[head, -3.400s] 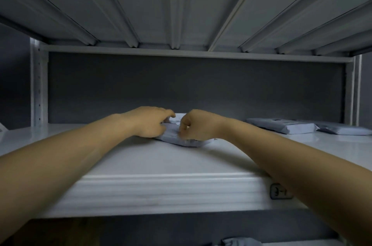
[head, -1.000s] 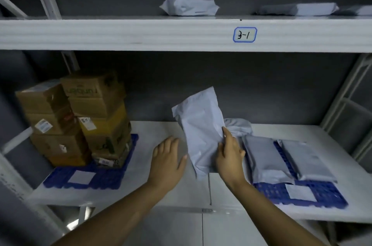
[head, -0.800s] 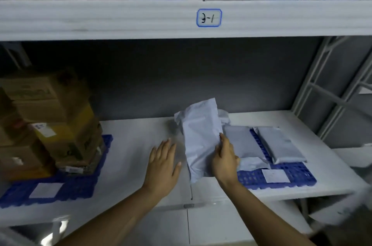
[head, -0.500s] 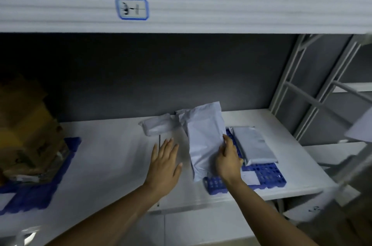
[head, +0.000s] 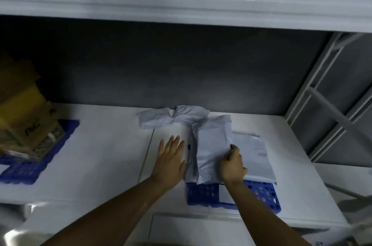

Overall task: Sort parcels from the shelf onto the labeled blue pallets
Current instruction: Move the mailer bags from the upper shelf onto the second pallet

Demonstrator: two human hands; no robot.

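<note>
At far left, cardboard boxes (head: 22,125) stacked on the left blue pallet (head: 30,167). Further along, at the back of the lower shelf (head: 100,165), a crumpled grey bag (head: 173,119) lying loose. Next, left hand (head: 171,159) spread palm down, fingers straight, just beside the grey parcel (head: 211,149). Then right hand (head: 231,165), fingers curled round that parcel's right edge, holding it down over the right blue pallet (head: 259,195), partly overlapping a flat parcel (head: 255,155) lying there.

— What differs from a second ago?
— The grey parcel (head: 213,145), upright then, now lies flat on the blue pallet (head: 261,195). The right hand (head: 232,167), lower, curls over its right edge.
</note>
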